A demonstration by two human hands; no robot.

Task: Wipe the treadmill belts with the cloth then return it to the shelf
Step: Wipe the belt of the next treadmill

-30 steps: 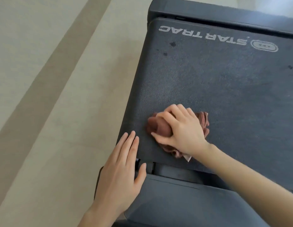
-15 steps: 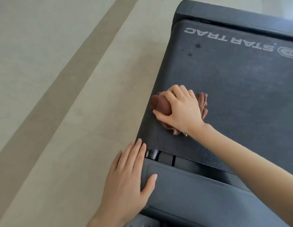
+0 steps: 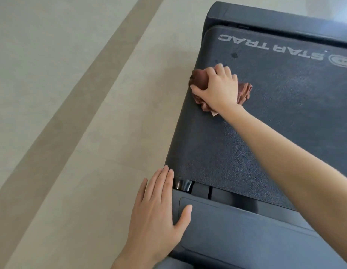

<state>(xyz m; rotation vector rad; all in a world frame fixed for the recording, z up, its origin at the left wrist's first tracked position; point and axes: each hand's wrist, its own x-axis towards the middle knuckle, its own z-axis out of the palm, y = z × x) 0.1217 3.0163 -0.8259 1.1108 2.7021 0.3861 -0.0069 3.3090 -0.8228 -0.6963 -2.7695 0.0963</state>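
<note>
A dark textured treadmill belt (image 3: 275, 117) with white "STAR TRAC" lettering fills the right side. My right hand (image 3: 219, 88) grips a crumpled brown cloth (image 3: 245, 91) and presses it on the belt near its left edge, just below two small dark spots (image 3: 234, 54). Most of the cloth is hidden under the hand. My left hand (image 3: 159, 208) lies flat with straight fingers on the left corner of the treadmill's near end cover (image 3: 246, 235).
A pale tiled floor (image 3: 71, 113) with a darker diagonal stripe lies to the left of the treadmill. The dark plastic end cap (image 3: 265, 18) borders the belt's far end. No shelf is in view.
My right hand has slid the cloth away from me along the belt's left edge, towards the lettering. My left hand has stayed flat on the near corner.
</note>
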